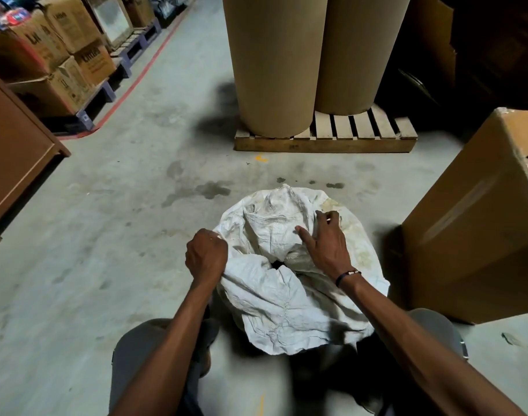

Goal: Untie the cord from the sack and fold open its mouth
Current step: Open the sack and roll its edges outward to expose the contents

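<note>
A white woven sack stands on the concrete floor between my knees, its top fabric crumpled and folded over, with a small dark gap at the centre. My left hand is a closed fist gripping the sack's left rim. My right hand lies on the upper right folds, thumb spread and fingertips pinching fabric near the far rim. No cord shows in the folds.
A large cardboard box stands close on the right. A wooden pallet with two tall brown paper rolls is ahead. A brown cabinet sits at left, with stacked cartons on blue pallets behind a red floor line.
</note>
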Available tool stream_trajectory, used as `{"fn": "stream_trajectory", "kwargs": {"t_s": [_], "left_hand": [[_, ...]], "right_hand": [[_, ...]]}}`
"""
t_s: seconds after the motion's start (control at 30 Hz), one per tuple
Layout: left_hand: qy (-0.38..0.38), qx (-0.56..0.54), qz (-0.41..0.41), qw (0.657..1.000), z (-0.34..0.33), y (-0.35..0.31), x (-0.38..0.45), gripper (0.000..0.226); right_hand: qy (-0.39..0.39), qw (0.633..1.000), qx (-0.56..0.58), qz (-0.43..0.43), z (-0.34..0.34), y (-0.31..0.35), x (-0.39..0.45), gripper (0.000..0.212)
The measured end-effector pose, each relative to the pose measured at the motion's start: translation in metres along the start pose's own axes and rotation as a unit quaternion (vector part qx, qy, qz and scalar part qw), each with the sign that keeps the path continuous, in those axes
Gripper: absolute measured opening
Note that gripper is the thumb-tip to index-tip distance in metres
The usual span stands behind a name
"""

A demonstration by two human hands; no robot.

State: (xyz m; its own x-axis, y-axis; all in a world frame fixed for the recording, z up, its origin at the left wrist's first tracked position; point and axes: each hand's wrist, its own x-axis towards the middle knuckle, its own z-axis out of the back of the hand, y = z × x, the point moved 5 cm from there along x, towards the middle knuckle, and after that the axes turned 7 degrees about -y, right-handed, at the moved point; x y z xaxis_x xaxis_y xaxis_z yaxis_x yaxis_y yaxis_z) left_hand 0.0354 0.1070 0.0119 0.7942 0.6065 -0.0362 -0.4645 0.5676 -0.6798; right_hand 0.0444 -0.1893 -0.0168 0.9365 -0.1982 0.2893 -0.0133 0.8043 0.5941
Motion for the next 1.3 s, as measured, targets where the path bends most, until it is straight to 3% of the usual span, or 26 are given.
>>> {"fn": "stream_trajectory", "kwargs": {"t_s": [0.03,0.07,0.1,0.2,0.27,0.33,0.4,0.5,0.53,0.6,0.7,0.8,0.9,1.0,1.1,1.3], "left_hand": [[0.018,-0.018,0.007,1.0,-0.004,-0.003,-0.002,0.005],[0.034,-0.035,0.005,0.999,-0.009,-0.007,-0.003,0.01],[0.052,-0.039,-0.008,0.998,-0.014,-0.011,-0.004,0.022],[0.118,-0.014,-0.051,0.992,-0.032,-0.013,-0.007,0.084],[0.162,-0.031,-0.072,0.984,-0.04,-0.011,-0.004,0.091],[0.225,-0.122,-0.042,0.966,-0.043,-0.006,0.007,0.083],[0.316,-0.274,0.056,0.907,-0.042,0.004,0.024,0.082],[0.437,-0.399,0.133,0.795,-0.032,0.022,0.046,0.079],[0.456,-0.412,0.138,0.777,-0.028,0.027,0.051,0.076],[0.463,-0.407,0.152,0.773,-0.026,0.036,0.057,0.077],[0.406,-0.361,0.173,0.822,-0.029,0.042,0.059,0.078],[0.274,-0.25,0.115,0.922,-0.018,0.041,0.048,0.072],[0.124,-0.179,0.078,0.973,0.003,0.049,0.018,0.07],[0.017,-0.186,0.089,0.978,0.018,0.059,-0.025,0.069],[-0.037,-0.193,0.125,0.972,0.029,0.063,-0.074,0.075],[-0.049,-0.209,0.181,0.96,0.012,0.071,-0.18,0.063]], "right_hand": [[-0.015,1.0,-0.008,0.007,-0.003,0.001,0.001,0.062],[-0.033,0.999,-0.015,0.008,-0.005,0.0,0.002,0.062],[-0.051,0.999,-0.017,0.005,-0.006,0.0,0.003,0.061],[-0.067,0.998,-0.01,-0.012,-0.011,-0.001,0.007,0.052],[-0.051,0.999,0.012,-0.009,-0.014,0.0,0.012,0.045],[-0.016,0.997,0.072,-0.028,-0.019,-0.007,0.021,0.037],[0.02,0.969,0.203,-0.141,-0.021,-0.024,0.037,0.033],[0.043,0.883,0.337,-0.323,-0.013,-0.056,0.057,0.029],[0.043,0.878,0.331,-0.344,-0.008,-0.065,0.059,0.033],[0.041,0.883,0.311,-0.349,-0.003,-0.077,0.06,0.046],[0.038,0.901,0.285,-0.325,0.002,-0.075,0.052,0.045],[0.004,0.938,0.202,-0.282,0.014,-0.062,0.04,0.045],[-0.062,0.964,0.126,-0.225,0.037,-0.043,0.021,0.04],[-0.118,0.976,0.081,-0.167,0.055,-0.021,-0.005,0.039],[-0.154,0.975,0.049,-0.155,0.064,-0.011,-0.037,0.041],[-0.076,0.975,0.068,-0.199,0.051,-0.023,-0.059,0.075]]}}
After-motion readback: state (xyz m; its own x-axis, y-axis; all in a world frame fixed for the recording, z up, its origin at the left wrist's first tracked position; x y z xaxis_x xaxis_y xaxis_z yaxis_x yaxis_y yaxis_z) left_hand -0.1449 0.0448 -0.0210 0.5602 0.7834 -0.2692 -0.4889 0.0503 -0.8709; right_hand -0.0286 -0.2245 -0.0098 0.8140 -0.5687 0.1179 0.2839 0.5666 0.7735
